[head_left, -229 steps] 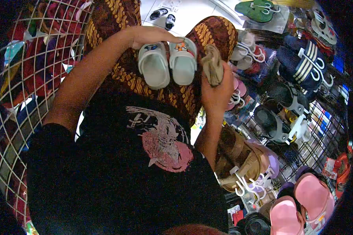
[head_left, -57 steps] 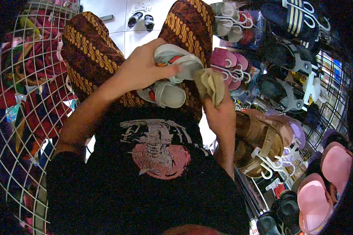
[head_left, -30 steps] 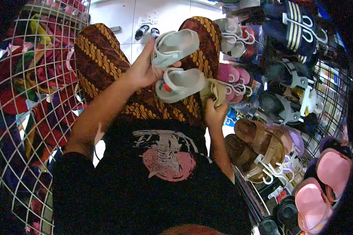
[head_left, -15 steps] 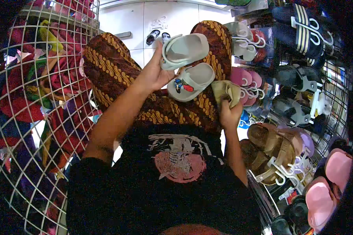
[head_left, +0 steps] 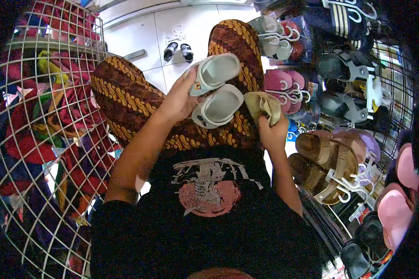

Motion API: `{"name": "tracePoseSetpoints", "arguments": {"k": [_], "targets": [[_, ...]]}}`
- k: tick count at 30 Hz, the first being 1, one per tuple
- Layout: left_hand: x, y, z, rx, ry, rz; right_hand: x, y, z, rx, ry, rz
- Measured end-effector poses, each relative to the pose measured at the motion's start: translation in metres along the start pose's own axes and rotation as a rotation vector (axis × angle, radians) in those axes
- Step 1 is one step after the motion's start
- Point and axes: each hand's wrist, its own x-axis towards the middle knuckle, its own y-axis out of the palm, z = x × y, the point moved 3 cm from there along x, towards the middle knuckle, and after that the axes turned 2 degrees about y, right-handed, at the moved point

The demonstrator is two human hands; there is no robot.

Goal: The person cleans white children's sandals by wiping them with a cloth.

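Observation:
Two light grey clog-like sandals are side by side over my lap, one point(head_left: 220, 71) above the other point(head_left: 220, 106). My left hand point(head_left: 181, 98) grips them at their left ends, where a strap and small decorations show in part. Their pale open insides face up. In my right hand point(head_left: 272, 130), near my right thigh, is a crumpled beige cloth point(head_left: 264, 107). The fingers are pressed into its folds, and the cloth is apart from the sandals.
A wire mesh rack point(head_left: 56, 135) with colourful items stands at the left. Hanging sandals line the right side, among them brown ones point(head_left: 328, 160), pink ones point(head_left: 395, 214) and grey-black ones point(head_left: 344, 67). Small dark sandals point(head_left: 178, 52) lie on the white tiled floor point(head_left: 139, 35).
The lower sandal has shifted left and turned, so both now lie alike in my left hand. The upper one has moved slightly down and left. The beige cloth is slightly nearer the sandals.

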Motion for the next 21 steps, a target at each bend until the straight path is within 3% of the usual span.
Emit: {"name": "tracePoseSetpoints", "arguments": {"k": [2,5,6,8,9,10,12,15,16,17,19,21], "targets": [[-0.001,0.004,0.007,0.004,0.042,0.027,-0.006,-0.007,-0.003,-0.02,0.055,-0.013],[0.0,0.017,0.015,0.092,0.088,0.032,-0.011,-0.016,0.013,0.257,0.255,-0.095],[0.0,0.019,0.017,0.131,0.101,0.033,-0.01,-0.016,0.019,0.357,0.125,-0.192],[-0.003,0.024,0.024,0.029,0.076,-0.056,-0.009,-0.025,0.052,0.16,-0.024,0.003],[-0.009,0.028,0.028,0.176,0.121,-0.088,-0.012,-0.03,0.061,0.058,-0.091,0.097],[-0.018,0.037,0.027,0.325,0.165,-0.118,-0.016,-0.027,0.051,-0.081,-0.043,0.134],[-0.03,0.057,0.025,0.174,-0.049,-0.357,-0.015,-0.029,0.056,-0.267,0.078,0.227],[-0.032,0.052,0.028,0.442,0.001,-0.28,-0.018,-0.03,0.053,-0.394,0.177,0.227],[-0.029,0.041,0.025,0.755,-0.003,-0.318,-0.018,-0.031,0.053,-0.413,0.183,0.228],[-0.024,0.03,0.036,0.716,0.313,-0.306,-0.017,-0.033,0.053,-0.429,0.187,0.229],[-0.027,0.049,0.018,0.968,0.592,-0.237,-0.017,-0.037,0.056,-0.508,0.236,0.267],[-0.028,0.06,0.01,1.604,0.714,0.078,-0.019,-0.039,0.062,-0.606,0.255,0.279]]}}
